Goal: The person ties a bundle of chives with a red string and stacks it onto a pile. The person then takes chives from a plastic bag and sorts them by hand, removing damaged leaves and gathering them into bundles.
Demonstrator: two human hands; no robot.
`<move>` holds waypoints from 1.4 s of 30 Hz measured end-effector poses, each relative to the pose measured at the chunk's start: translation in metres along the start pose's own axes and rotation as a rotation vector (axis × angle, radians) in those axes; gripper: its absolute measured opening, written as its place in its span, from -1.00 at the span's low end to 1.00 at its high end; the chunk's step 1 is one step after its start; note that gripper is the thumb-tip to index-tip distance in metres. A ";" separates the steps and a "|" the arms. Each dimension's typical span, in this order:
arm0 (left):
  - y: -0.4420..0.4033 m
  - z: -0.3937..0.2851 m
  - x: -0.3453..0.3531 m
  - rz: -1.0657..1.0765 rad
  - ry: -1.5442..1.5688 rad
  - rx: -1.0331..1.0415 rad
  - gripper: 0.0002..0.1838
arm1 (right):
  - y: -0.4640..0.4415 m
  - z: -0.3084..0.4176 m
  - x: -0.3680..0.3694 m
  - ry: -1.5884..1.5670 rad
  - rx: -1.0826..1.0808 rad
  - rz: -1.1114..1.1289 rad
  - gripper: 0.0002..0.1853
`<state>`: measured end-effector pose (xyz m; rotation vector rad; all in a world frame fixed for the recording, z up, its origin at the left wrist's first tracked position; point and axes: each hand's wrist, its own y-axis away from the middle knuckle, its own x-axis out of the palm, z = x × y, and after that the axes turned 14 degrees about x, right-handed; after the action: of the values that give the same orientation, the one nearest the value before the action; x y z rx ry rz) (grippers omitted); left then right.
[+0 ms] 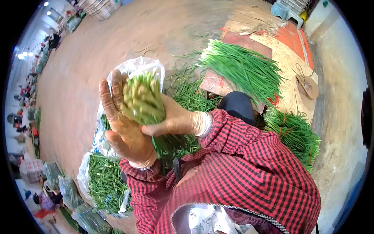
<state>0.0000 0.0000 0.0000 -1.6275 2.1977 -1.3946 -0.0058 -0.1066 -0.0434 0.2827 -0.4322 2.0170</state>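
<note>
My right hand [176, 116], in a thin glove, is closed round a bunch of chives [144, 99]. Their pale stalk ends point up and toward the camera. The lower part of the bunch is partly hidden behind my hands. My left hand [130, 130], in a soiled glove, lies flat along the left side of the bunch with its fingers stretched and spread. To the right, a large pile of chives [243, 68] rests on a low board [218, 82], white ends toward the left. Tied bundles of chives [292, 130] lie beside my right elbow.
White plastic bags [146, 64] and a sack of loose greens [104, 181] stand at the left. Loose stalks [189, 87] cover the floor ahead. A wall [341, 97] runs along the right. A blue stool [280, 9] stands at the back; filled bags [70, 191] line the far left.
</note>
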 end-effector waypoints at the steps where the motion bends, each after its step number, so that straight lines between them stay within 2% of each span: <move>1: -0.007 0.000 0.007 -0.051 0.032 -0.010 0.00 | -0.008 0.001 -0.008 0.043 -0.025 -0.012 0.13; 2: -0.011 0.002 0.009 -0.104 0.063 -0.027 -0.06 | -0.015 0.001 -0.016 0.085 -0.050 -0.025 0.12; 3: -0.020 0.034 0.041 -0.090 0.089 -0.016 -0.06 | 0.006 0.044 -0.044 -0.127 -0.084 -0.139 0.00; 4: -0.027 0.040 0.043 -0.039 0.039 -0.036 -0.13 | 0.007 0.060 -0.052 -0.156 -0.145 -0.147 -0.04; 6: -0.029 0.065 0.042 0.045 0.046 -0.053 -0.31 | 0.020 0.103 -0.088 0.103 -0.153 -0.264 -0.18; 7: -0.025 0.075 0.034 0.072 -0.051 -0.104 -0.44 | 0.029 0.127 -0.110 0.255 -0.116 -0.354 -0.26; 9: -0.018 0.097 0.023 0.019 -0.087 -0.304 -0.55 | 0.052 0.175 -0.148 0.480 0.005 -0.514 -0.37; 11: -0.002 0.120 0.015 -0.119 -0.131 -0.503 -0.64 | 0.081 0.223 -0.161 0.521 0.073 -0.585 -0.16; 12: 0.010 0.138 0.008 -0.058 -0.166 -0.566 -0.65 | 0.096 0.243 -0.170 0.547 0.091 -0.603 -0.08; 15: 0.025 0.173 0.021 0.105 -0.294 -0.732 -0.65 | 0.136 0.259 -0.218 0.900 0.061 -0.727 -0.08; 17: 0.033 0.198 0.041 0.263 -0.272 -0.670 -0.68 | 0.202 0.248 -0.258 1.039 0.123 -0.883 -0.33; 20: 0.035 0.227 0.077 0.613 -0.421 -0.604 -0.78 | 0.246 0.218 -0.243 1.136 0.276 -1.061 -0.24; 21: 0.038 0.240 0.090 0.725 -0.458 -0.450 -0.81 | 0.260 0.204 -0.241 0.928 0.311 -1.147 -0.36; 23: 0.034 0.261 0.116 0.913 -0.540 -0.208 -0.81 | 0.286 0.174 -0.246 0.706 0.332 -1.236 -0.48; 24: 0.039 0.277 0.127 0.970 -0.581 -0.040 -0.81 | 0.301 0.159 -0.251 0.603 0.306 -1.239 -0.47; 25: 0.043 0.285 0.138 1.008 -0.587 -0.104 -0.81 | 0.310 0.147 -0.254 0.500 0.276 -1.237 -0.47; 27: 0.054 0.308 0.153 1.130 -0.636 -0.089 -0.81 | 0.324 0.123 -0.253 0.295 0.308 -1.226 -0.45; 29: 0.062 0.336 0.160 1.211 -0.684 -0.096 -0.79 | 0.337 0.105 -0.257 0.269 0.329 -1.263 -0.45; 32: 0.070 0.358 0.167 1.319 -0.889 -0.117 -0.77 | 0.353 0.085 -0.267 0.191 0.394 -1.200 -0.47; 37: 0.075 0.362 0.167 1.341 -0.884 -0.071 -0.82 | 0.357 0.084 -0.274 0.106 0.380 -1.186 -0.45; 40: 0.076 0.364 0.164 1.126 -0.697 -0.232 -0.85 | 0.353 0.081 -0.281 0.094 0.380 -1.167 -0.45; 41: 0.076 0.365 0.163 1.124 -0.702 -0.233 -0.85 | 0.351 0.080 -0.282 0.096 0.377 -1.159 -0.44; 42: 0.076 0.366 0.160 0.988 -0.544 -0.417 -0.86 | 0.351 0.076 -0.285 0.096 0.393 -1.156 -0.43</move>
<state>0.0695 -0.3484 -0.1977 -0.5987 2.4081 -0.2153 -0.1848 -0.5165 -0.1451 0.5230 0.1981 0.9433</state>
